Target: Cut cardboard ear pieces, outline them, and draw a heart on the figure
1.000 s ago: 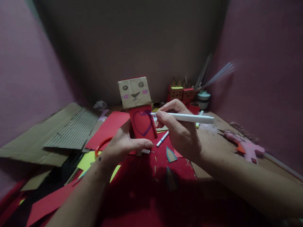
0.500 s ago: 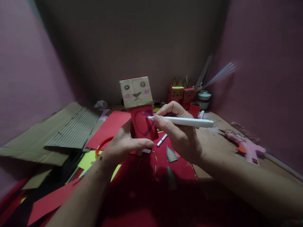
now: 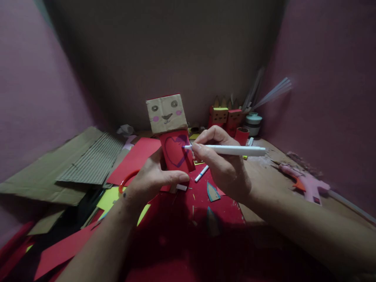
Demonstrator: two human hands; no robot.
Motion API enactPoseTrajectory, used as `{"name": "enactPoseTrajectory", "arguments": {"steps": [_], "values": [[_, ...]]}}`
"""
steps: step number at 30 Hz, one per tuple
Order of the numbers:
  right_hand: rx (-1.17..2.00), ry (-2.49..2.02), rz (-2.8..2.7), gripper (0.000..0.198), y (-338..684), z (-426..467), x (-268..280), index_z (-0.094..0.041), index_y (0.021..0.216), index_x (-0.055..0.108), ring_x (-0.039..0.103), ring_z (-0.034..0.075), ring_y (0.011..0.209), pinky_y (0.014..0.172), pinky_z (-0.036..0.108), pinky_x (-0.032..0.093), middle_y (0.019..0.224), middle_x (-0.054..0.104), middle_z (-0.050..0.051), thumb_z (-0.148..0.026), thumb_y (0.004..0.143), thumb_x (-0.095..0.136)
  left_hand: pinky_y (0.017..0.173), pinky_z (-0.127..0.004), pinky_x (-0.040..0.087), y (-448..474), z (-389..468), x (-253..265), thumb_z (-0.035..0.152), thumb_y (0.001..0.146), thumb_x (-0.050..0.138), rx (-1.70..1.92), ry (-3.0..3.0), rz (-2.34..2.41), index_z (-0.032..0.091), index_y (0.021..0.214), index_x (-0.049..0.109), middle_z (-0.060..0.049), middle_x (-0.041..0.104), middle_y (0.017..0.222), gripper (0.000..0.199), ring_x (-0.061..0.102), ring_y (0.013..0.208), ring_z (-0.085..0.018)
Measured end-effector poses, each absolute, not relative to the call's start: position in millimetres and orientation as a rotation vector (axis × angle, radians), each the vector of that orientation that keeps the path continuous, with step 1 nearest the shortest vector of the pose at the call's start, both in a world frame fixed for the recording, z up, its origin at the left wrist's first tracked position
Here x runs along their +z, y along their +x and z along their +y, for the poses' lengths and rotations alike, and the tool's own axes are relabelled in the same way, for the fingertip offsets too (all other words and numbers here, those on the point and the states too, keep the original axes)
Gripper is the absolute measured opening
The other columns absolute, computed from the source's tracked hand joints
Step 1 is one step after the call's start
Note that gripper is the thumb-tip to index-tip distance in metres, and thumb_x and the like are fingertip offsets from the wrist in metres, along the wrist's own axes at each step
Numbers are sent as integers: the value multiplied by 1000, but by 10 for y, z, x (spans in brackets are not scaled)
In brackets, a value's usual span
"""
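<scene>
My left hand [image 3: 155, 176] is wrapped round the lower part of a paper animal puppet [image 3: 173, 150], its thumb across the front. The puppet has a square cardboard face [image 3: 167, 115] with eyes, pink cheeks and a nose, above a red body. A purple heart outline is drawn on the body, with its upper right part coloured in. My right hand [image 3: 220, 164] pinches a white marker [image 3: 235, 150], whose purple tip touches the heart's right side. A loose marker cap [image 3: 201, 173] and a blue-edged cardboard point [image 3: 213, 192] lie on the red surface below.
Cardboard sheets [image 3: 47, 168] and red paper [image 3: 133, 160] lie at the left, near orange scissors handles [image 3: 126, 181]. At the right rests a pink glue gun [image 3: 305, 180]. Small box figures [image 3: 220, 114], a red tube [image 3: 241, 135] and a lidded jar [image 3: 253, 123] stand behind.
The puppet has shifted slightly left in my left hand. More purple fills the heart's upper right, and the marker's tip sits a little lower on it.
</scene>
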State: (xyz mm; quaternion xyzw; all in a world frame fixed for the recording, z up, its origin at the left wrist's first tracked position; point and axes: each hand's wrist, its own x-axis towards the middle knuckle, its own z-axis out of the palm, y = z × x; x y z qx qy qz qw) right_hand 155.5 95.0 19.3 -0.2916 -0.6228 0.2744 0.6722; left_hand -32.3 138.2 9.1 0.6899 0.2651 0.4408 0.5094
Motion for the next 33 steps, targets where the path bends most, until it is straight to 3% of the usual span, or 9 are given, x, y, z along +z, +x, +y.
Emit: {"name": "enactPoseTrajectory", "arguments": {"steps": [3, 7, 10, 14, 22, 26, 33], "values": [[616, -650, -1407, 20, 1560, 969, 178, -27, 83, 65, 58, 16, 63, 62, 33, 47, 66, 63, -6, -27, 97, 78, 56, -34, 59, -332, 1370, 93, 40, 67, 101, 1040, 1607, 655, 21, 111, 75, -3, 77, 84, 54, 70, 67, -24], [562, -663, -1344, 19, 1574, 999, 145, -27, 85, 67, 60, 18, 67, 68, 36, 48, 67, 62, -5, -30, 100, 78, 60, -35, 63, -335, 1371, 76, 34, 65, 100, 1062, 1563, 660, 22, 122, 73, -4, 81, 92, 64, 75, 74, -26], [575, -658, -1337, 18, 1571, 998, 144, -26, 86, 68, 61, 18, 67, 69, 36, 48, 68, 62, -6, -32, 101, 78, 55, -34, 62, -330, 1367, 79, 34, 64, 100, 1049, 1548, 671, 21, 124, 73, -1, 76, 82, 68, 71, 63, -23], [567, -679, -1353, 19, 1557, 973, 171, -26, 84, 67, 59, 17, 64, 64, 34, 47, 66, 62, -6, -30, 98, 79, 54, -34, 62, -323, 1343, 109, 36, 64, 101, 1039, 1525, 675, 21, 129, 71, 0, 77, 84, 73, 70, 61, -22], [614, -627, -1394, 16, 1564, 961, 186, -26, 81, 65, 57, 15, 61, 60, 31, 45, 65, 63, -6, -21, 91, 77, 54, -30, 62, -309, 1322, 125, 33, 61, 102, 1060, 1503, 655, 21, 111, 71, 0, 77, 81, 59, 72, 62, -20], [575, -639, -1333, 14, 1570, 991, 177, -26, 82, 67, 57, 16, 61, 61, 33, 45, 63, 60, -6, -22, 92, 77, 52, -33, 64, -296, 1334, 119, 34, 60, 103, 1052, 1484, 650, 21, 123, 70, -1, 80, 81, 72, 74, 60, -24], [564, -669, -1330, 14, 1557, 999, 183, -26, 83, 67, 56, 16, 60, 60, 33, 45, 63, 60, -6, -26, 91, 78, 48, -33, 61, -293, 1340, 113, 35, 59, 104, 1052, 1472, 646, 21, 130, 69, 1, 77, 75, 80, 69, 52, -22]]}}
